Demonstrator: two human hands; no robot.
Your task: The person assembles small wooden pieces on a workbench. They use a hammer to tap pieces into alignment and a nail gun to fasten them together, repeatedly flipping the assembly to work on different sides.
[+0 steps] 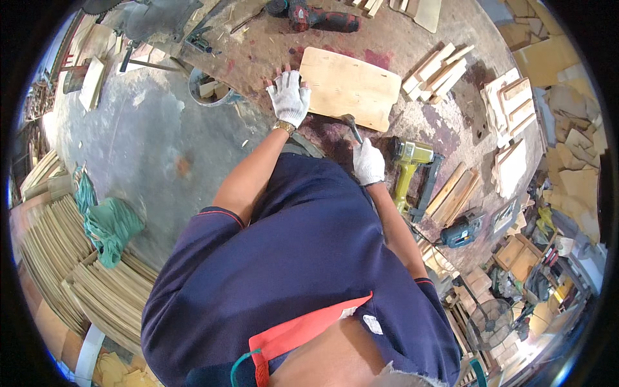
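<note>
Overhead, head view: plywood panel (pixel 350 87) lies flat on the bench (pixel 412 39), long axis running 10 to 4 o'clock. Left hand (pixel 289 97), fingers spread, rests at its 9 o'clock edge. Right hand (pixel 368 161), fingers clamped on hammer (pixel 352 127), sits at 6 o'clock.

Plywood panel (pixel 351 87) lies on the workbench (pixel 419 39) at top centre, left hand (pixel 288 97) flat at its left edge, right hand (pixel 368 161) just below it gripping a hammer (pixel 352 128). Nail gun (pixel 412 171) sits right of that hand, wood blocks (pixel 438 71) right of the panel, drill (pixel 313 16) above it, bucket (pixel 209 87) left of the hands, slat stacks (pixel 77 284) lower left
</note>
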